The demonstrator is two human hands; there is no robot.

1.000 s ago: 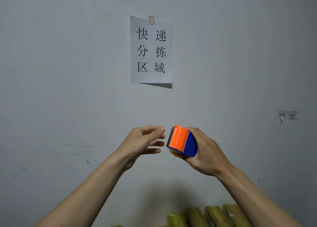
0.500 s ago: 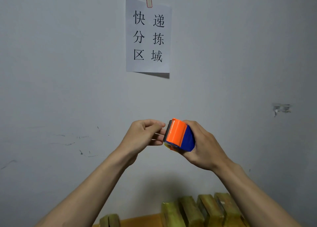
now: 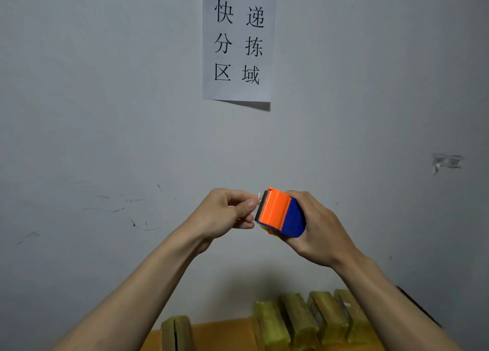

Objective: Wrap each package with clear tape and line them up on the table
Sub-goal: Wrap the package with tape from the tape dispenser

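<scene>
My right hand (image 3: 315, 229) grips an orange and blue tape dispenser (image 3: 280, 213), held up in front of the wall. My left hand (image 3: 225, 213) is right beside its serrated edge, thumb and forefinger pinching the end of the clear tape (image 3: 258, 198). Several yellowish taped packages (image 3: 304, 319) stand upright in a row on the orange table (image 3: 225, 334) below my hands. One more package (image 3: 176, 333) stands apart at the left.
A grey wall fills the view, with a white paper sign (image 3: 238, 43) bearing black characters pinned high in the middle. A scrap of old tape (image 3: 447, 161) sticks to the wall at the right. Scuff marks show at the left.
My left hand has moved to the dispenser's cutter and closed its fingers on the tape end. The view has tilted down, so more of the packages and table show.
</scene>
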